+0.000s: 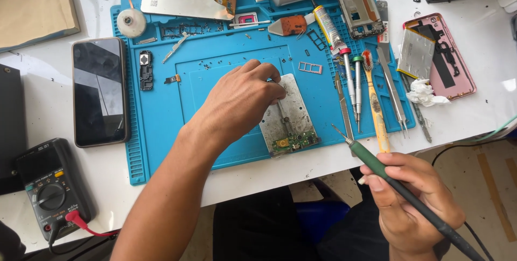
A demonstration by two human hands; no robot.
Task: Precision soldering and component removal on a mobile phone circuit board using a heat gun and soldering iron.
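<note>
In the head view, the left hand point(242, 102) is reaching across the blue silicone work mat point(161, 132) with its fingers curled down, the fingertips pressing on the upper edge of a grey rectangular metal holder plate point(288, 111). That plate is lying tilted near the mat's front edge, and a small green circuit board point(295, 142) is sitting clamped at its lower end. The right hand point(412, 202) is hovering off the front of the white surface point(43, 202), fingers wrapped tight around a green-handled soldering iron point(398, 183); the iron's metal tip is pointing up and left, just beside the plate's right corner without touching the board. Right of the plate, a row of screwdrivers, an orange toothbrush point(375, 105) and metal tweezers point(392, 86) are lying along the mat. A black smartphone point(99, 91) is resting face up left of the mat, and a black multimeter point(51, 191) is sitting at the lower left. An opened pink phone shell point(449, 56) is lying at the right.
</note>
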